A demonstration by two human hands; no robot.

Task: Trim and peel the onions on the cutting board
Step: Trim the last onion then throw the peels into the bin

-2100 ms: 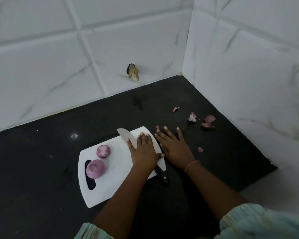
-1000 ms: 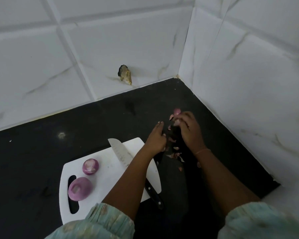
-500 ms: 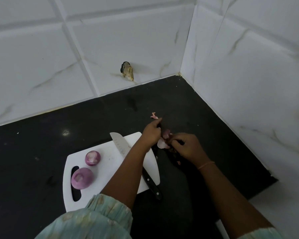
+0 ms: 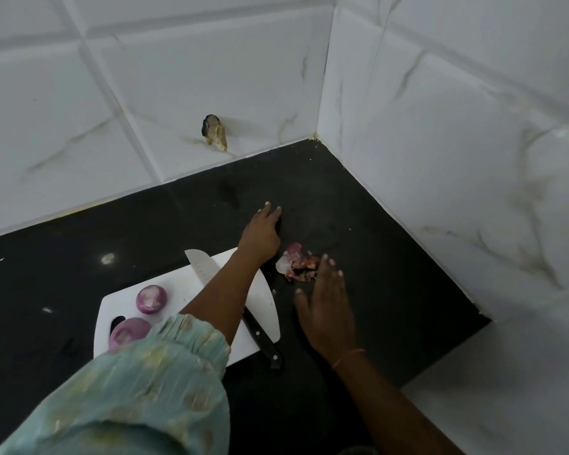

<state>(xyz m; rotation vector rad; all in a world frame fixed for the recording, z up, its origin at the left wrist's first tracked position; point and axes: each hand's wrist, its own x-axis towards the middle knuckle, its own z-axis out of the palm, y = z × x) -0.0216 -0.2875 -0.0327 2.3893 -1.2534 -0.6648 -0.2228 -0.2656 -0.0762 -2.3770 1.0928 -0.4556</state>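
Two peeled onions sit on the white cutting board [image 4: 263, 292], the smaller onion [image 4: 151, 298] nearer the wall and the bigger onion [image 4: 128, 331] beside the board's handle slot, partly behind the pale green sleeve [image 4: 151, 389]. The knife [image 4: 207, 270] lies slantwise across the board, blade tip toward the wall, black handle hanging off the near edge onto the black counter [image 4: 391, 257].

Now the change: half a second ago both hands were bunched together, pinching scraps of skin just off the board's corner. They've let go and parted, and the onion skins [image 4: 298, 263] now lie in one small pink heap on the counter, just right of the board.

The left hand [image 4: 260, 234] reaches over the board's far corner, fingers straight and together, tips on or just above the dark counter beyond the heap; it holds nothing. The right hand [image 4: 326, 310] is spread flat, palm down, fingers fanned toward the heap, fingertips at its near edge; whether they actually touch the skins I can't tell. It grips nothing either.

The left forearm crosses above the knife's middle; the right arm comes in from the lower right, a thin orange thread [image 4: 347, 357] around the wrist
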